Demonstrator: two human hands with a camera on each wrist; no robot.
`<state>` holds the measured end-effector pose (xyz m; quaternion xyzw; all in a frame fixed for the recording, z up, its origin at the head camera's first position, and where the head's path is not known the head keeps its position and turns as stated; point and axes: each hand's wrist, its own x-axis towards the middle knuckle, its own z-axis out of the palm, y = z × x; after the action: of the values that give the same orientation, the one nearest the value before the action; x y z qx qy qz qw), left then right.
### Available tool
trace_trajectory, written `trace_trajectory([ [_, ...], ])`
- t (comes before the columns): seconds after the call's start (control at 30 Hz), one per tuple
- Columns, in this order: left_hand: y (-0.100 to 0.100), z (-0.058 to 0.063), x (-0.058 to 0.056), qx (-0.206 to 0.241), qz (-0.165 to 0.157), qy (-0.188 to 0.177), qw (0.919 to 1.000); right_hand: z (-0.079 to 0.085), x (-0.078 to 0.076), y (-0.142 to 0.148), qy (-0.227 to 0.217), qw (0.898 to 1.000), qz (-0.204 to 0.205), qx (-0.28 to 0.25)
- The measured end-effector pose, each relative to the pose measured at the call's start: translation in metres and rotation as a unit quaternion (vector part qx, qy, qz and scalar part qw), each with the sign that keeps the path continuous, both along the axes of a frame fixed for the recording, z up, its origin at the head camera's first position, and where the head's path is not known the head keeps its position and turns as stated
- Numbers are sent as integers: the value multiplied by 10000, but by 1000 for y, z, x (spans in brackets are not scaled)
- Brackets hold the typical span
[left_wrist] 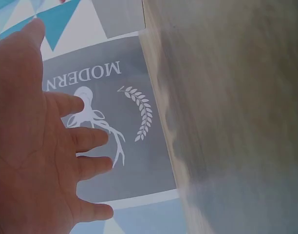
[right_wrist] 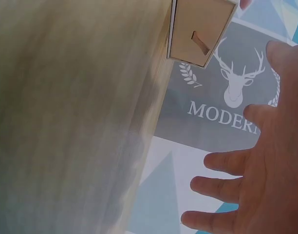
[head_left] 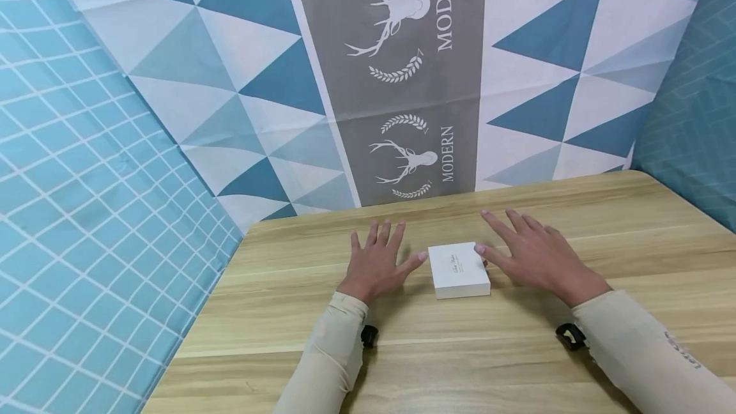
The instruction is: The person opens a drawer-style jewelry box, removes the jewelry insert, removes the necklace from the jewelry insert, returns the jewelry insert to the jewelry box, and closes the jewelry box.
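Observation:
A small flat white box [head_left: 458, 271] with fine lettering on its lid lies on the wooden table between the two hands. To its left, my left hand [head_left: 375, 268] has its fingers spread, the thumb tip pointing at the box's left edge. On the other side is my right hand [head_left: 537, 255], fingers also spread, its thumb tip overlapping the box's right edge in the head view. Seen from the right wrist, the box's side [right_wrist: 212, 19] is tan with a pale rim, and a brown pull tab [right_wrist: 201, 43] sticks out of it. Neither hand holds anything.
The wooden table [head_left: 276, 337] meets a patterned cloth [head_left: 414, 94] of triangles and deer heads at the back. A blue gridded cloth [head_left: 86, 209] hangs on the left and a teal one [head_left: 690, 114] on the right. Dark straps [head_left: 570, 336] show at the wrists.

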<state>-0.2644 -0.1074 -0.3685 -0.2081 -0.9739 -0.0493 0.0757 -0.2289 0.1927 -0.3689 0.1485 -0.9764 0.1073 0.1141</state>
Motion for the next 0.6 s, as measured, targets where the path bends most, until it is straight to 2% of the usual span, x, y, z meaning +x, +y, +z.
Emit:
trace_trajectory([
  [0.6, 2, -1, 0, 364, -138, -26, 9992, 1, -2, -3, -184, 9998, -45, -72],
])
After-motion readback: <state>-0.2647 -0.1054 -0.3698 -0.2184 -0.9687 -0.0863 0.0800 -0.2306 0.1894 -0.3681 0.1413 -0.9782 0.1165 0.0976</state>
